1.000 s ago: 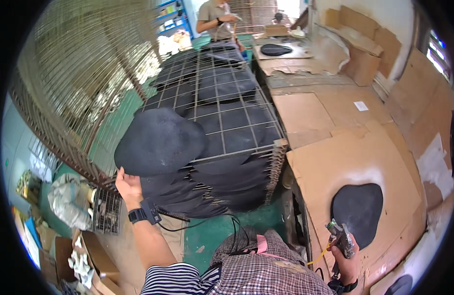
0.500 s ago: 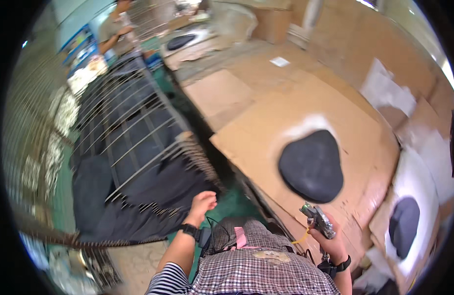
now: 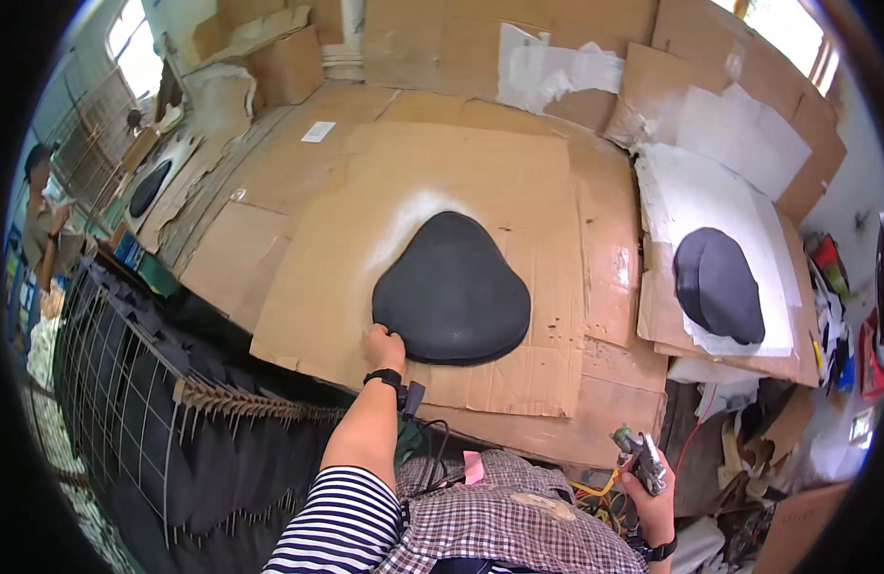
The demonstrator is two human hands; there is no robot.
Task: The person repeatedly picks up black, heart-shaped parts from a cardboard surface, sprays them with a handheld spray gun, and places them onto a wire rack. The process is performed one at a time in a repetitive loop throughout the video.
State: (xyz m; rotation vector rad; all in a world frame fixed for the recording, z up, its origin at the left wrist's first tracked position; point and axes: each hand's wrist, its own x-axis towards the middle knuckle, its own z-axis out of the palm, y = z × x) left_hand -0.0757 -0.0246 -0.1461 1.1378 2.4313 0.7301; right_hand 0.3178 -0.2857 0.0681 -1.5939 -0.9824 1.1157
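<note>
The black saddle-shaped pad (image 3: 452,290) lies flat near the middle of the cardboard sheet (image 3: 346,206), ringed by a pale haze of overspray. Its near left edge is touched by the left hand (image 3: 383,346), fingers curled on the rim — how firmly cannot be told. A spray gun (image 3: 641,459) is gripped in the closed right hand (image 3: 654,502), low beside the sheet's near right corner. The rim is best lifted squarely — the face left untouched.

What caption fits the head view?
Left hand touches black pad on cardboard sheet; right hand grips spray gun.
</note>
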